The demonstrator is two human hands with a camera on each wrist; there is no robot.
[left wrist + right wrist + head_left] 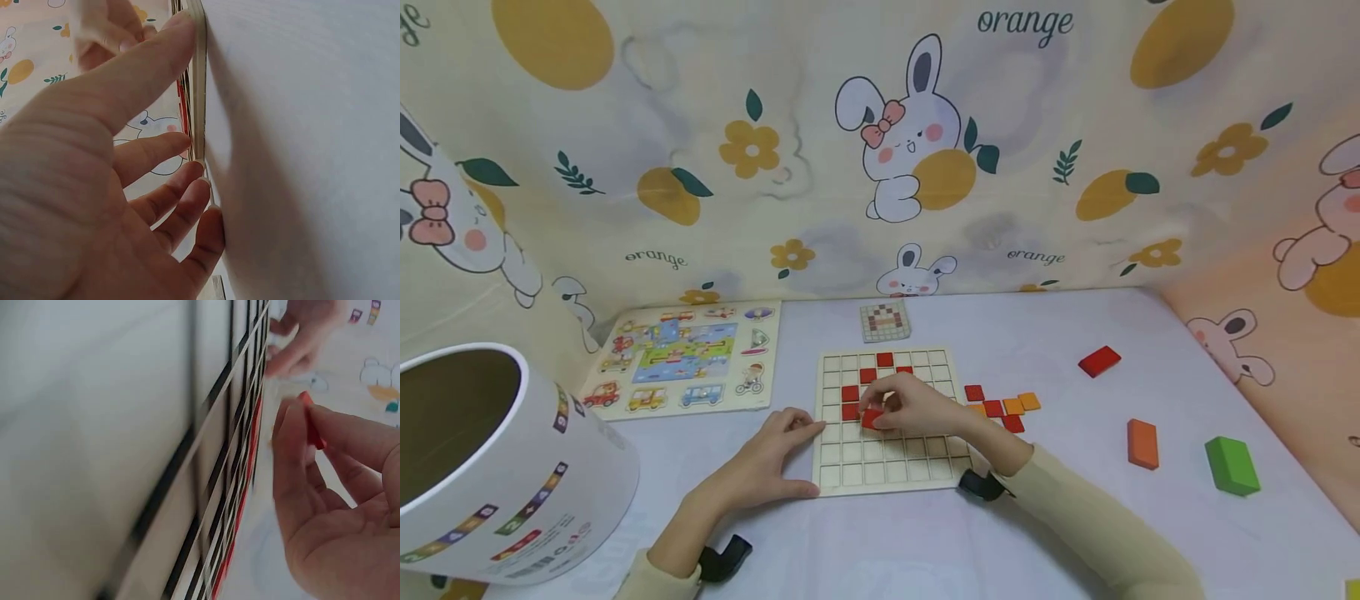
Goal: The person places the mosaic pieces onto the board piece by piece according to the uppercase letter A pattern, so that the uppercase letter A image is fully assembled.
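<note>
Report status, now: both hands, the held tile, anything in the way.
Right hand pinches red tile over grid board. Left hand touches the board's left edge. Loose red and orange tiles right of board; no obstruction seen.

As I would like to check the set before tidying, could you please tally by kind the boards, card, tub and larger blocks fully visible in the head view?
Boards: 2 (grid board, vehicle picture board)
Pattern card: 1
White tub: 1
Larger blocks: 3 (red block, orange block, green block)
Total: 7
</note>
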